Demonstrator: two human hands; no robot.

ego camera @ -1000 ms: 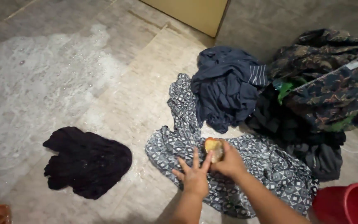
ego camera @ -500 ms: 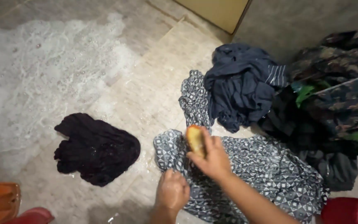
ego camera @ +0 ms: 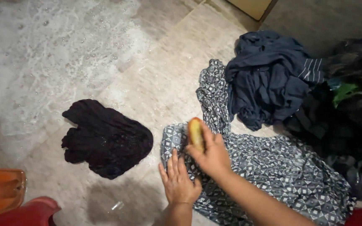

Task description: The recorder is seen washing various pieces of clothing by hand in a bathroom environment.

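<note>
Right hand [ego camera: 212, 157] is clenched round a yellow soap bar [ego camera: 196, 134], one end pressed onto the patterned grey cloth [ego camera: 273, 167] spread flat on the wet tiled floor [ego camera: 164, 75]. Left hand [ego camera: 180, 182] lies flat, fingers spread, on the cloth's near edge, apparently pinning it against sliding. Black garment [ego camera: 105, 140] lies apart to the left; dark blue clothes pile [ego camera: 269, 79] touches the cloth's far side.

Soap bar [ego camera: 196, 134] above patterned cloth [ego camera: 273, 167]
</note>
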